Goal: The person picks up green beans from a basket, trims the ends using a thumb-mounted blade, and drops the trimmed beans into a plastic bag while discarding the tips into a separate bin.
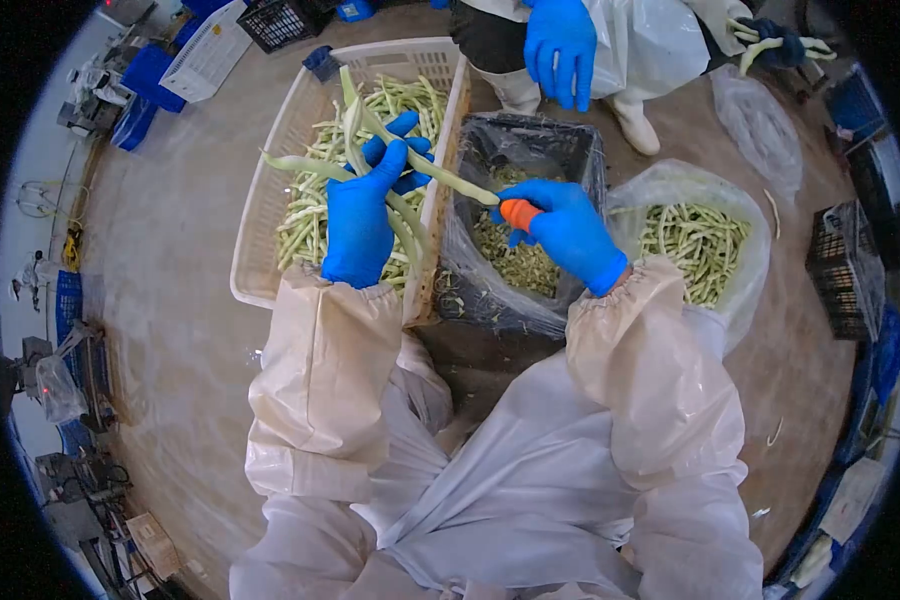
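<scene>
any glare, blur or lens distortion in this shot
head view: strong fisheye bowing, black corners; head view: diffuse light, soft sheen on the floor, highlights on the sleeves; head view: gear at the left edge looks squeezed and softer

Floor [180,350] layout, three containers across

Bean crate [253,230] at left, beans [300,235] inside. Lined bin [595,165] in the middle, right beside it, trimmings [530,268] inside. Open bag [755,275] right of bin, more beans inside. Co-worker [660,45] beyond bin, on its far side. Loose plastic bag [760,130] on floor beyond open bag, right of co-worker. Slatted crate [838,285] farther right. Basket [270,25] behind bean crate, toward far left; shallow crate [205,55] left of basket. Equipment [75,500] along left edge.
</scene>
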A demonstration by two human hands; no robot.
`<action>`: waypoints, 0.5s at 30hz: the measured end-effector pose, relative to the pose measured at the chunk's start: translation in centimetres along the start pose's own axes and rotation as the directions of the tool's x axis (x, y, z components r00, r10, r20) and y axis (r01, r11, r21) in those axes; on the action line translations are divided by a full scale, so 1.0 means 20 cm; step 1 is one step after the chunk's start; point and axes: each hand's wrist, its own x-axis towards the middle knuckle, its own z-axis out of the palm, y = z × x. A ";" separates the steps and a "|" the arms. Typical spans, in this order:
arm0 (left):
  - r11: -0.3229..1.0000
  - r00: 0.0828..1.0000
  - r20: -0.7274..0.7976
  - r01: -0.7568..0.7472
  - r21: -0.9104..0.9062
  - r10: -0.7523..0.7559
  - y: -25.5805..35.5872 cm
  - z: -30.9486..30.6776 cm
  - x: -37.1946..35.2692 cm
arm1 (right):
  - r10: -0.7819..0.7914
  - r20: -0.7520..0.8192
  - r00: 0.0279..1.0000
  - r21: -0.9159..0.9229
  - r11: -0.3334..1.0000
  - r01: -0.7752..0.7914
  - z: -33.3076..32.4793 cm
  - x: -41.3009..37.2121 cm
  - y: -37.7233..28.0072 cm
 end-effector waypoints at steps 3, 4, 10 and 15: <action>0.999 1.000 0.012 0.020 -0.047 -0.020 -0.02 -0.01 0.00 | -0.043 0.017 0.999 -0.050 0.998 0.044 0.01 0.00 0.03; 0.997 1.000 -0.004 0.028 -0.071 -0.028 -0.03 -0.01 0.00 | -0.060 -0.036 0.998 -0.031 0.998 0.059 0.02 0.00 0.03; 0.964 0.989 -0.074 0.104 -0.245 -0.126 -0.11 -0.04 0.02 | -0.180 -0.327 0.928 -0.017 0.983 0.185 0.10 -0.05 -0.03; 0.858 0.929 0.143 0.370 -0.357 -0.342 -0.23 -0.09 0.01 | -0.313 -0.154 0.937 -0.101 0.949 0.300 0.16 -0.12 -0.12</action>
